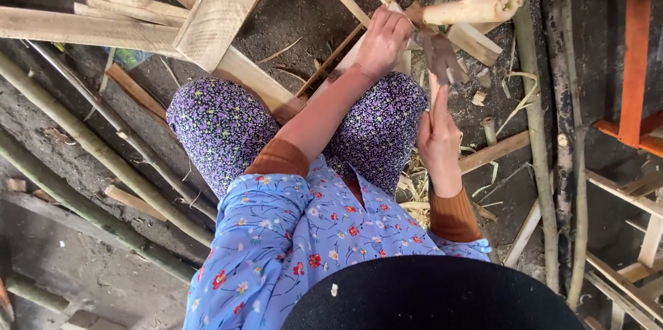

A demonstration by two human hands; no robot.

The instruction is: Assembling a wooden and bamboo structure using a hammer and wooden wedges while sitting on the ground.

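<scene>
Peeled stick (469, 8) gripped left (382, 41), blade (440, 57) raised right (438, 138).

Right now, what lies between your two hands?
In the head view, a dark blade lies between the left hand and right hand, under the pale stick.

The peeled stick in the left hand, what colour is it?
Pale cream-yellow: the peeled stick, held by the left hand, shows bare wood, best in the head view.

Dark dirt floor (297, 12): green bamboo poles (90, 143), sawn planks (83, 28), wood chips (478, 98), shavings (414, 185).
</scene>
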